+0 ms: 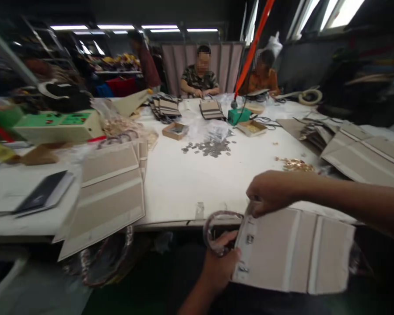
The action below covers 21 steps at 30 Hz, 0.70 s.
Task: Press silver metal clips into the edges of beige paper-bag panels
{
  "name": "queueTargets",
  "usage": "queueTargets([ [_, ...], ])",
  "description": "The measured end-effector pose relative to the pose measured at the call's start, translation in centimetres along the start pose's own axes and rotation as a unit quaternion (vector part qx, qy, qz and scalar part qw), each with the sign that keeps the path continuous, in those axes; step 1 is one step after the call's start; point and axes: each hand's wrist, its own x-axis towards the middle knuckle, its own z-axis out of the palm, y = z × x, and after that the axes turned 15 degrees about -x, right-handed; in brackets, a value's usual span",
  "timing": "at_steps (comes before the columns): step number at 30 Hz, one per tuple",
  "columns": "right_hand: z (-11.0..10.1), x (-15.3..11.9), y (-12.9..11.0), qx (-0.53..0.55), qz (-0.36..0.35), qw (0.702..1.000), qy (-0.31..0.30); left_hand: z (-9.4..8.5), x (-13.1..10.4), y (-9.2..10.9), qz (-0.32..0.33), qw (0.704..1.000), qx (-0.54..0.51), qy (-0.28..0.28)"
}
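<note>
A beige bag panel (276,249) with pale strips across it is held at the table's front edge, tilted toward me. My left hand (219,264) is closed on its left edge, with the thumb on the face and the fingers behind. My right hand (272,192) is closed at the panel's upper left corner; its fingertips are partly hidden. A wrapped loop handle (221,214) sticks out on the left, by my left fingers. Small metal fittings (249,239) show along the panel's edge near my left thumb.
More bag panels (113,183) overhang the table on the left; others (371,148) lie right. Dark metal pieces (213,148) and gold-coloured ones (295,165) are scattered on the white table (184,183). A dark notebook (44,192) lies left. Two people (200,78) sit across.
</note>
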Motion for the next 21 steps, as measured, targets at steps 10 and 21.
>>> queueTargets([
  [10, 4.3, 3.6, 2.9, -0.054, 0.079, 0.987, -0.127, 1.7, 1.9, -3.1, -0.124, 0.960, -0.225, 0.113],
  [21, 7.6, -1.2, -2.4, 0.530, 0.212, 0.703, 0.424, 4.6, 4.3, -2.2, -0.103, 0.916, -0.298, 0.250],
])
